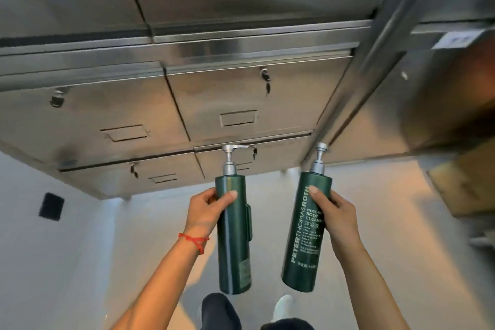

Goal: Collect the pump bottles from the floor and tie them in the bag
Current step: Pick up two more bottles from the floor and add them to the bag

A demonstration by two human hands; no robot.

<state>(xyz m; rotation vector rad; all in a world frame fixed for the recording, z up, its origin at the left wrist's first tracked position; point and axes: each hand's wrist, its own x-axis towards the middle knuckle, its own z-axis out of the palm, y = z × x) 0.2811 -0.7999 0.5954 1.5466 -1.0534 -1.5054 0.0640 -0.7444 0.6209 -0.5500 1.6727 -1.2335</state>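
Two dark green pump bottles are being held up in front of a bank of steel lockers [187, 104], one in each hand, both well above the pale floor [80, 262]. At far left, a small black rectangular object [51, 206] is lying on the floor near the foot of the lockers. Moving rightward, the left forearm is carrying a red string bracelet [194, 240] at the wrist. The left hand [206, 213] is gripping the left pump bottle [234, 236] at its upper body, thumb across the front and fingers curled behind; this bottle is standing nearly upright, its silver pump head pointing right and a small printed panel showing near its base. Just beside it, but not touching, the right pump bottle [305, 233] is tilting slightly rightward at the top, with white "PETER THOMAS ROTH" lettering running up its side and "BODY CLEANSER" text partly covered. The right hand [334, 218] is wrapping around this bottle's upper half, thumb lying across the label. Below the bottles, a dark trouser leg [219, 311] and a white shoe [284, 307] are showing. At far right, cardboard boxes [466, 187] are sitting blurred at the frame edge.
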